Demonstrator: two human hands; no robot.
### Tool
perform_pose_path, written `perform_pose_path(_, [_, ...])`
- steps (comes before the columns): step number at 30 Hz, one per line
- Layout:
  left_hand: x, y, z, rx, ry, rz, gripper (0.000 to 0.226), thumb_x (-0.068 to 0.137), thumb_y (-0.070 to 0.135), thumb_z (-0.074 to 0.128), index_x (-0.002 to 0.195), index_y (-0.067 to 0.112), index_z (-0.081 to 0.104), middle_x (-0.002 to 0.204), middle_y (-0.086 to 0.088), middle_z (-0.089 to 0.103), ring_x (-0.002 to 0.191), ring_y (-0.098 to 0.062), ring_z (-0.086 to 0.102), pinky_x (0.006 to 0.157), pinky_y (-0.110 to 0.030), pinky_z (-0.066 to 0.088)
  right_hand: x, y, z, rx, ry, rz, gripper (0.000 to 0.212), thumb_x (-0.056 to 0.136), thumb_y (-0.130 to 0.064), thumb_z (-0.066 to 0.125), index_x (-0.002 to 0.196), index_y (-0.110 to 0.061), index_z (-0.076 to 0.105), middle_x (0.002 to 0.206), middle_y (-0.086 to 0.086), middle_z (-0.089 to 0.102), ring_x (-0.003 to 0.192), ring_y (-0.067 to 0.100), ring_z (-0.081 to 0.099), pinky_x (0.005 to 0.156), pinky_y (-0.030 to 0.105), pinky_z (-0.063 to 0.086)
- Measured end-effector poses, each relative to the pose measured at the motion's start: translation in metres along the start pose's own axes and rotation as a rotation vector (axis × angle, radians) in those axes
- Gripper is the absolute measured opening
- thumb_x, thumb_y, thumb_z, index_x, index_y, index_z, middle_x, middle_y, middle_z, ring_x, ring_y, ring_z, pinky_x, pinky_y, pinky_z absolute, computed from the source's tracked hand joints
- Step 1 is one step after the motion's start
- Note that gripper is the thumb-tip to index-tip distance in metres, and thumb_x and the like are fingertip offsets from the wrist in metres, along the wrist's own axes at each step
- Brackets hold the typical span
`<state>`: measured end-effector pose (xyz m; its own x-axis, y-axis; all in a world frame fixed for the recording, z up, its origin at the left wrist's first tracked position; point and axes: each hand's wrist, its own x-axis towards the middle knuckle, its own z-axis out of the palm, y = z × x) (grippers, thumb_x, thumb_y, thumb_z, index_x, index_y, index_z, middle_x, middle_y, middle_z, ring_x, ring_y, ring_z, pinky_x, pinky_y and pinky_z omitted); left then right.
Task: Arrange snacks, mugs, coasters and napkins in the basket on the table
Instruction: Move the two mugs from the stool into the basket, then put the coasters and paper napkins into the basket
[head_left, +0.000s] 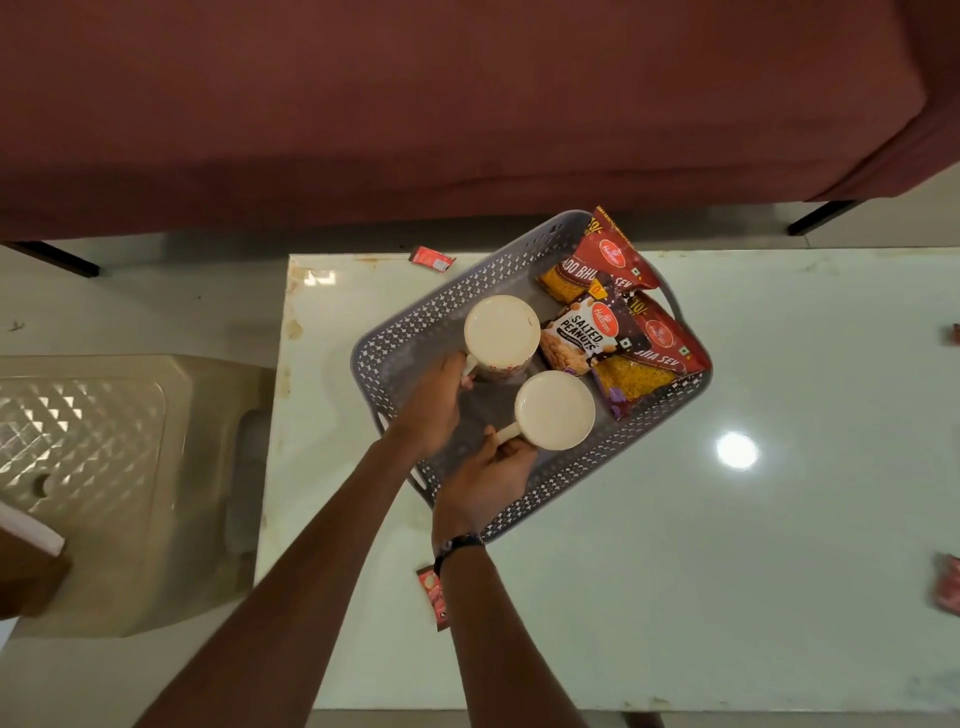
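A grey perforated basket (415, 317) sits tilted on the pale table (727, 571). Its right half holds three snack packets: a red sev pack (602, 260), a salted peanuts pack (587, 335) and another sev pack (660, 353). Two cream mugs stand in the left half. My left hand (434, 400) grips the handle of the far mug (501, 332). My right hand (483, 478) grips the handle of the near mug (555, 409). Whether the mugs rest on the basket floor I cannot tell.
A small red sachet (432, 258) lies at the table's far edge, another sachet (434, 597) is beside my right wrist. Red packets (948, 582) show at the right border. A beige plastic stool (104, 467) stands left of the table, a maroon sofa (467, 104) beyond.
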<state>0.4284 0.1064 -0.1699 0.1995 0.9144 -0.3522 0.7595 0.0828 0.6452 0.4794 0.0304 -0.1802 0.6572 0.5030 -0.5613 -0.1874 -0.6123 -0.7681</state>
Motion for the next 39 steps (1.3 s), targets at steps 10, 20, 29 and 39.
perform_pose_path(10, [-0.049,0.005,-0.012,-0.161,0.344,-0.005,0.028,0.092,0.001,0.044,0.118,0.005,0.053,0.120,-0.012,0.057,0.112,-0.016,0.050,0.088,-0.007,0.034,-0.025,-0.015,-0.037,0.005,0.031,-0.046,0.016,0.091,-0.007,0.050,0.104,-0.015,0.057,0.106,0.004,0.063,0.102,0.023,0.059,0.088,0.037,0.050])
perform_pose_path(20, [-0.173,-0.020,-0.059,-0.471,0.681,-0.214,0.022,0.095,0.006,0.042,0.105,0.019,0.057,0.109,0.009,0.062,0.104,-0.002,0.057,0.086,-0.023,0.050,-0.107,-0.040,-0.040,-0.199,-0.512,-0.663,0.016,0.096,-0.005,0.044,0.099,-0.015,0.057,0.097,-0.003,0.062,0.096,0.005,0.057,0.084,0.018,0.046])
perform_pose_path(29, [-0.277,-0.108,-0.104,-0.559,1.086,-0.518,0.022,0.091,0.002,0.047,0.102,0.018,0.058,0.100,0.006,0.064,0.096,-0.008,0.060,0.085,-0.042,0.054,-0.202,-0.009,0.055,-0.343,-1.062,-0.875,0.022,0.093,0.000,0.043,0.094,-0.010,0.062,0.095,-0.002,0.063,0.090,0.002,0.057,0.080,0.009,0.042])
perform_pose_path(39, [-0.309,-0.194,-0.155,-0.581,1.331,-0.769,0.038,0.091,0.004,0.049,0.129,0.010,0.046,0.134,-0.006,0.051,0.119,-0.019,0.052,0.082,-0.012,0.043,-0.281,0.033,0.142,-0.639,-1.347,-1.116,0.028,0.096,-0.011,0.045,0.121,-0.004,0.058,0.121,0.011,0.063,0.109,0.022,0.061,0.096,0.034,0.050])
